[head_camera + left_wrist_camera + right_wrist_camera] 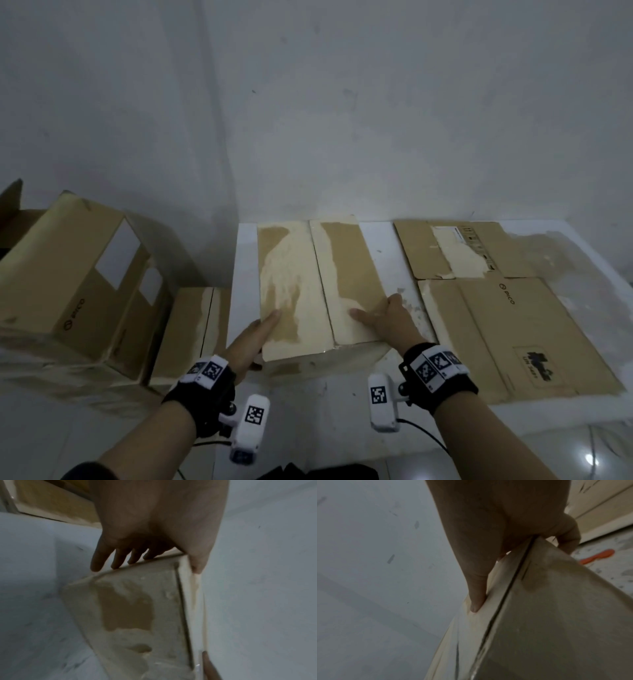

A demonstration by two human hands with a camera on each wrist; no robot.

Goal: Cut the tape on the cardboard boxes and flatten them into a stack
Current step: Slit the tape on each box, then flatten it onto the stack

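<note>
Slippage worries me: my left hand (255,337) and right hand (383,317) clasp the closed tan cardboard box (315,284) at frame centre by thumb-over-edge grips only, so its glossy taped faces could slide free.

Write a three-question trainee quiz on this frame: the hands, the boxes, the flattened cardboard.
1. True or false: both hands hold the middle box.
2. Where does the flattened cardboard lie? A) right of the middle box B) on the PICO box C) on the floor
3. Fill in: in the right wrist view, an ___ tool lies on the table.

Key: 1 true: the left hand and right hand grip its near corners. 2 A. 3 orange.
</note>
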